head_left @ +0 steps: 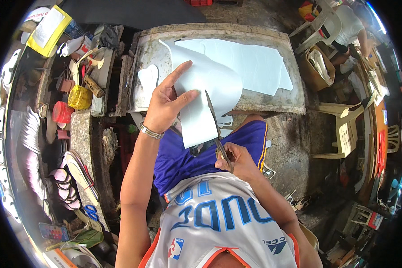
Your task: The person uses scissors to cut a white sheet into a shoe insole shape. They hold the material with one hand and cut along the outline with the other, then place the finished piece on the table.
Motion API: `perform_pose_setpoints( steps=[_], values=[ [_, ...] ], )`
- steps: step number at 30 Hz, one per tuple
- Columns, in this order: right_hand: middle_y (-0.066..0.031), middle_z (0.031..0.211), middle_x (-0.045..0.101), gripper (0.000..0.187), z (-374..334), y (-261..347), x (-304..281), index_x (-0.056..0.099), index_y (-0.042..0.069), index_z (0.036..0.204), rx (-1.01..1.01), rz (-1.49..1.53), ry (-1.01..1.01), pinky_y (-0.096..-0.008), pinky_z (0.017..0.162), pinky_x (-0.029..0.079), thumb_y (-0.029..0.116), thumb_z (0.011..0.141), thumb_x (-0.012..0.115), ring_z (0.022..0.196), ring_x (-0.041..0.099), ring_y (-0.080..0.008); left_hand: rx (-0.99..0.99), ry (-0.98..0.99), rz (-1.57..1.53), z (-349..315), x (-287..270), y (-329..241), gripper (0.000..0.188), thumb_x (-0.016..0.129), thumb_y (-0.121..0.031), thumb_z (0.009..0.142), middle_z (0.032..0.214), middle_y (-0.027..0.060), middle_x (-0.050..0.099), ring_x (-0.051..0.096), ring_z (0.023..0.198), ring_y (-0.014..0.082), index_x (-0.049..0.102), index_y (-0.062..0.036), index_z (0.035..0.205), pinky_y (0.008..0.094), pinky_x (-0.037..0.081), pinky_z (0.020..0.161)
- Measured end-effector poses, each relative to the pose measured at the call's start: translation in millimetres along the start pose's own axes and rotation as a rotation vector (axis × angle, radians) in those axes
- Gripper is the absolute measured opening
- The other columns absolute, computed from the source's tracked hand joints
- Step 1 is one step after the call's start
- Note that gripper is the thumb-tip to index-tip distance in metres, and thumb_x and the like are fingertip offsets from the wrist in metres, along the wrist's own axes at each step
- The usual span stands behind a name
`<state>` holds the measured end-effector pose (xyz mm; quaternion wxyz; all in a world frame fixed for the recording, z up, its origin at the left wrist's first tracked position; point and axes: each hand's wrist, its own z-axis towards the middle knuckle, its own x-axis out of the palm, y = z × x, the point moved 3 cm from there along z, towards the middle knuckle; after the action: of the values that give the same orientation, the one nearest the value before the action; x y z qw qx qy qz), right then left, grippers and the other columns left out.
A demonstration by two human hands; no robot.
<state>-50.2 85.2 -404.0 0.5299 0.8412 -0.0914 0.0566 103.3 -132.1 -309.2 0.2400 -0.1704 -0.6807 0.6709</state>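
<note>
My left hand (169,102) grips a large white sheet (205,73), thumb and forefinger lying across its face and the other fingers partly hidden. The sheet curls up over the near edge of the worktable (292,96), and its lower strip hangs above my lap. In my right hand (237,161) is a pair of scissors (214,117), held by the handles with the blades pointing away from me along the sheet's right edge. More white sheets (259,67) lie flat behind it. Rounded white cut pieces (148,79) rest left of the sheet.
A shelf on the left carries a yellow bundle (80,97), a red bundle (63,112), sandals (81,176) and a phone (54,232). Right of the table stand a plastic chair (344,129) and a cardboard box (319,67). Another person (350,29) sits at the far right.
</note>
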Motion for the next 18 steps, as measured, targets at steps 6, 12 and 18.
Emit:
perform_pose_setpoints(
  steps=[6, 12, 18],
  values=[
    [0.0078, 0.078, 0.053, 0.046, 4, 12, 6, 0.064, 0.009, 0.090, -0.045, 0.050, 0.007, -0.0231, 0.064, 0.037, 0.037, 0.080, 0.098, 0.072, 0.046, -0.0036, 0.091, -0.024, 0.094, -6, 1, 1, 0.078, 0.082, -0.004, 0.092, 0.152, 0.0147, 0.057, 0.060, 0.130, 0.0198, 0.045, -0.0030, 0.161, 0.0354, 0.054, 0.105],
    [0.0077, 0.078, 0.054, 0.046, 4, 12, 9, 0.064, 0.009, 0.091, -0.032, 0.055, -0.016, -0.0233, 0.064, 0.038, 0.036, 0.078, 0.099, 0.072, 0.047, -0.0040, 0.107, -0.014, 0.080, -5, -3, 4, 0.088, 0.084, -0.007, 0.090, 0.150, 0.0185, 0.058, 0.062, 0.132, 0.0247, 0.038, -0.0014, 0.164, 0.0396, 0.056, 0.106],
    [0.0072, 0.075, 0.053, 0.045, 4, 11, 7, 0.064, 0.008, 0.090, -0.037, -0.043, -0.053, -0.0239, 0.062, 0.038, 0.033, 0.078, 0.099, 0.070, 0.046, -0.0045, 0.142, -0.031, 0.114, -7, -3, 4, 0.087, 0.085, -0.006, 0.089, 0.150, 0.0150, 0.058, 0.060, 0.131, 0.0213, 0.040, -0.0044, 0.164, 0.0374, 0.054, 0.106]
  ],
)
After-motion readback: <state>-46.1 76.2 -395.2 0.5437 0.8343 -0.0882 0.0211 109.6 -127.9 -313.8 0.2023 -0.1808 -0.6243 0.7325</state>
